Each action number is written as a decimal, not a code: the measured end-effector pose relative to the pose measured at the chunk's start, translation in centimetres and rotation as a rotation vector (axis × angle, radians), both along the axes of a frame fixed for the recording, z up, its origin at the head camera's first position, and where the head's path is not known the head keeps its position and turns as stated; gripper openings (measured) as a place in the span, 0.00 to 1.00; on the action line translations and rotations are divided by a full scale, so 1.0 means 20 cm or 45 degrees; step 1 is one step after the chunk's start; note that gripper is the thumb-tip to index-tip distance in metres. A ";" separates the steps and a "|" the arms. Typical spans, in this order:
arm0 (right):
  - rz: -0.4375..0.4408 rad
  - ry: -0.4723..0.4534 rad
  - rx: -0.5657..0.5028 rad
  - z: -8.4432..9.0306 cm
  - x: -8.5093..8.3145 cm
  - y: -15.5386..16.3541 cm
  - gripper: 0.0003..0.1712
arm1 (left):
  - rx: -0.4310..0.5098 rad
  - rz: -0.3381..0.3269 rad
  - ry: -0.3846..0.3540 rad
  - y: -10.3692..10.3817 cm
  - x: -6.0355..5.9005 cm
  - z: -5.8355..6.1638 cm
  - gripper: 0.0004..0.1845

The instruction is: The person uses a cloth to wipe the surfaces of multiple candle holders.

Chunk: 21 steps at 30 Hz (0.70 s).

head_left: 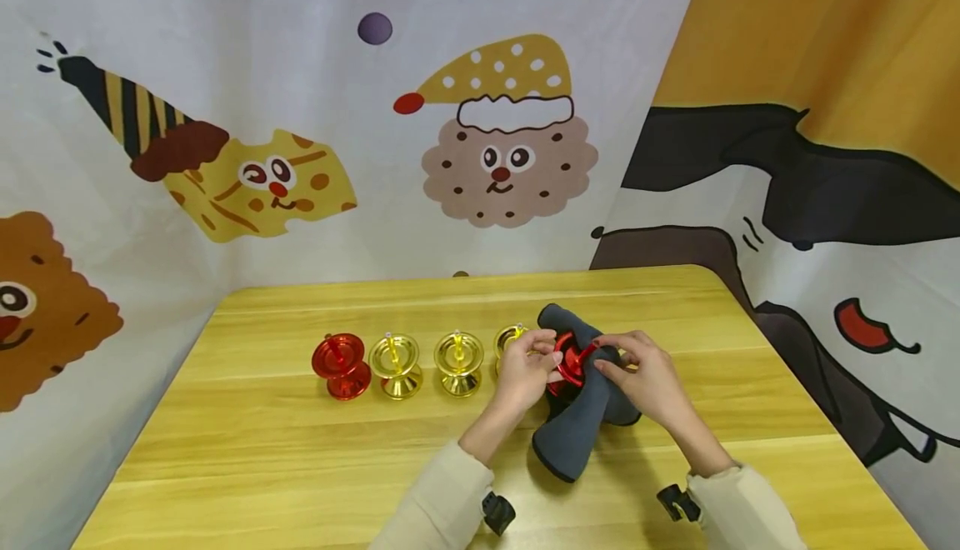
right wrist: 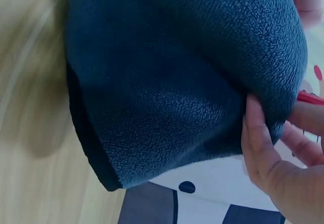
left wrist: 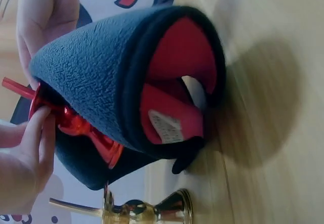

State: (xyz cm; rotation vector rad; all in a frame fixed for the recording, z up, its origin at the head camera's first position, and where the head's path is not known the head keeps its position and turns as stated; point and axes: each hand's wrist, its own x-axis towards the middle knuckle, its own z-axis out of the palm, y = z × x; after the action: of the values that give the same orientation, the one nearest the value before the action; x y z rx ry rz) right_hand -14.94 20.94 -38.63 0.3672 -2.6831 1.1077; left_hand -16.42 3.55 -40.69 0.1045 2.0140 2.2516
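Observation:
My left hand [head_left: 525,371] pinches the dish rim of a shiny red candle holder [head_left: 572,360], which is tilted with its thin stem pointing up and right. A grey-blue plush cloth [head_left: 573,442] with black edging wraps round the holder's far side. In the left wrist view the curled cloth [left wrist: 96,52] shows a pink inner side and a white label [left wrist: 166,127]. My right hand [head_left: 648,375] pinches a fold of this cloth beside the stem. The right wrist view has the cloth [right wrist: 167,82] hiding most of the holder, with the red stem [right wrist: 310,98] peeking out.
To the left stand another red candle holder [head_left: 348,367] and gold ones [head_left: 396,367], [head_left: 459,364] in a row. One more gold holder [head_left: 510,338] is partly behind my left hand. The wooden table [head_left: 300,467] meets a cartoon-printed curtain [head_left: 390,200] at the back.

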 end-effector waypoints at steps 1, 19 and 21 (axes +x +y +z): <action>-0.004 0.003 -0.012 0.00 0.00 0.00 0.16 | 0.009 -0.010 -0.001 0.00 0.00 0.00 0.14; 0.032 -0.132 -0.180 -0.01 0.02 -0.08 0.19 | -0.026 0.144 -0.007 0.00 -0.03 0.02 0.09; 0.000 -0.109 -0.150 -0.02 0.02 -0.09 0.19 | -0.032 0.120 -0.007 0.00 -0.02 0.02 0.10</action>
State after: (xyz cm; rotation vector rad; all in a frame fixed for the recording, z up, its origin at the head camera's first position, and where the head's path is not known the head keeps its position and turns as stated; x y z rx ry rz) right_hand -14.52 19.04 -38.93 0.3062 -2.6741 1.3026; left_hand -16.89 3.57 -40.29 0.0007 2.0856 2.2778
